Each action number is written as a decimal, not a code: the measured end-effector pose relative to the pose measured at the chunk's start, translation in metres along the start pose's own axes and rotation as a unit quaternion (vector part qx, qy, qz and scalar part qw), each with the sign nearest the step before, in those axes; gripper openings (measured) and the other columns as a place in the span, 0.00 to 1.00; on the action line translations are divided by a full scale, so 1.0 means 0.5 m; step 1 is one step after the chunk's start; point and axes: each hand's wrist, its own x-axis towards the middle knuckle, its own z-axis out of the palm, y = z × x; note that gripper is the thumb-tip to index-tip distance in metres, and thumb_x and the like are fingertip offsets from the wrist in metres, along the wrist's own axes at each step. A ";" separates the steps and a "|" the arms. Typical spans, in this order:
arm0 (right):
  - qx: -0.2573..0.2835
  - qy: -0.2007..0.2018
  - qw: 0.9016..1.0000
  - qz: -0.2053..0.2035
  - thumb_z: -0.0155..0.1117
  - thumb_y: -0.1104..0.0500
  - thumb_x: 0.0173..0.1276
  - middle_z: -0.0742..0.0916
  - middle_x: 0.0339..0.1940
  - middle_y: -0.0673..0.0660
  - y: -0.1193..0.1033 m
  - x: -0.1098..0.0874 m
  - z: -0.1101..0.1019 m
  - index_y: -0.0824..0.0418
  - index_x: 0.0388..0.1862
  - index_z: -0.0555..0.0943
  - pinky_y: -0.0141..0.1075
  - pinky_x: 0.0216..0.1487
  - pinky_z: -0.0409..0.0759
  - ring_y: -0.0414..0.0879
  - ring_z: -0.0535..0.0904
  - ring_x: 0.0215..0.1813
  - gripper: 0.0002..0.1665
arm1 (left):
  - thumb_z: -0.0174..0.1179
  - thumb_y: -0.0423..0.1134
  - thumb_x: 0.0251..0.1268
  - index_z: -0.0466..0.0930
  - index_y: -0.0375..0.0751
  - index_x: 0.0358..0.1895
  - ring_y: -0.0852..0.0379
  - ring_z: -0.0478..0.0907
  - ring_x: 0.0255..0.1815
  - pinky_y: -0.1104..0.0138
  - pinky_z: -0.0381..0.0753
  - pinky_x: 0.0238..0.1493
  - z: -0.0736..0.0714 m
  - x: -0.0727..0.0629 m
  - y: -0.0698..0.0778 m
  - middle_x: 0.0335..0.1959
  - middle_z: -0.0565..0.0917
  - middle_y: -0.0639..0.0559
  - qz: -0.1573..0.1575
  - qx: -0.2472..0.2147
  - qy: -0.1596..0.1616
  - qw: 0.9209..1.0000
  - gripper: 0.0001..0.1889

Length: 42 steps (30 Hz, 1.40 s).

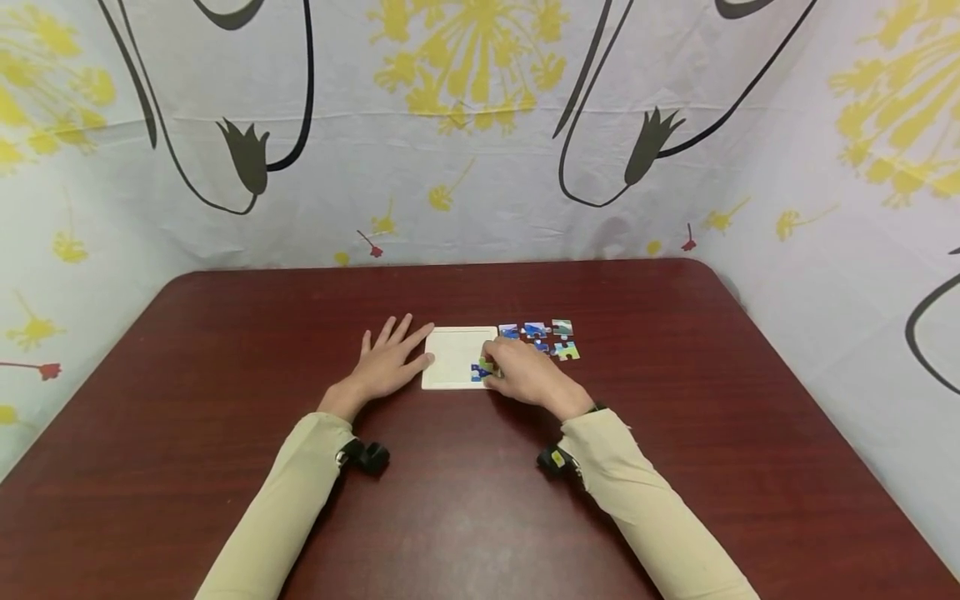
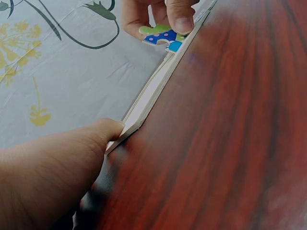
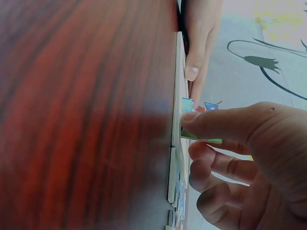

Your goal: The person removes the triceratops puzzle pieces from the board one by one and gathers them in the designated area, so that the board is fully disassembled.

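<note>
A shallow pale puzzle tray [image 1: 452, 358] lies on the table in the head view. My left hand [image 1: 382, 368] is beside its left edge with fingers spread, and the thumb touches the frame. Over the tray's right part, my right hand [image 1: 528, 373] pinches a jigsaw piece between thumb and fingers. In the left wrist view this piece [image 2: 160, 36] looks blue with pale dots and green along the top, tilted up from the tray. A light blue patch [image 2: 173, 46] shows under it; whether it is a separate piece I cannot tell. The fingers partly hide the held piece.
Several loose jigsaw pieces lie right of the tray, among them a green one [image 1: 567, 351], a grey-green one [image 1: 562, 327] and a blue one [image 1: 536, 330]. The dark red wooden table [image 1: 450, 500] meets a patterned cloth [image 1: 495, 192] at its back and sides.
</note>
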 end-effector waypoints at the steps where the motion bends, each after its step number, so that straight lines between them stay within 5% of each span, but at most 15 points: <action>1: 0.002 0.001 1.000 0.001 0.67 0.59 0.61 0.79 0.33 0.51 0.001 -0.001 0.000 0.60 0.38 0.77 0.36 0.35 0.74 0.42 0.73 0.32 0.10 | 0.42 0.59 0.70 0.50 0.54 0.74 0.41 0.34 0.73 0.39 0.29 0.63 0.000 0.000 0.000 0.74 0.44 0.42 0.000 0.000 -0.001 1.000 0.32; 10: 0.083 0.005 0.996 -0.004 0.66 0.62 0.61 0.82 0.34 0.53 0.008 0.008 -0.001 0.66 0.52 0.70 0.35 0.37 0.75 0.42 0.77 0.33 0.23 | 0.43 0.58 0.70 0.50 0.53 0.74 0.41 0.34 0.73 0.39 0.29 0.63 -0.010 -0.002 -0.006 0.74 0.44 0.42 -0.002 0.004 0.004 1.000 0.32; 18: 0.082 0.032 0.996 -0.007 0.67 0.66 0.56 0.83 0.34 0.56 0.019 0.014 -0.009 0.67 0.44 0.79 0.38 0.42 0.74 0.45 0.77 0.35 0.15 | 0.42 0.59 0.70 0.51 0.53 0.74 0.41 0.34 0.73 0.39 0.28 0.63 -0.011 0.012 -0.001 0.74 0.44 0.42 0.013 -0.005 0.016 1.000 0.32; 32: 0.101 0.007 0.995 0.011 0.69 0.62 0.57 0.83 0.35 0.55 0.025 0.008 0.004 0.66 0.43 0.82 0.39 0.41 0.74 0.46 0.76 0.37 0.15 | 0.42 0.59 0.70 0.49 0.54 0.74 0.42 0.33 0.73 0.40 0.29 0.63 0.002 0.009 -0.006 0.74 0.43 0.43 0.005 0.009 0.002 1.000 0.33; 42: 0.128 0.017 0.992 0.009 0.70 0.65 0.53 0.81 0.31 0.53 0.019 0.013 0.010 0.62 0.37 0.76 0.37 0.37 0.72 0.45 0.74 0.32 0.14 | 0.42 0.59 0.70 0.50 0.54 0.74 0.41 0.34 0.73 0.39 0.29 0.63 0.006 0.007 -0.010 0.74 0.44 0.42 0.003 0.006 0.004 1.000 0.32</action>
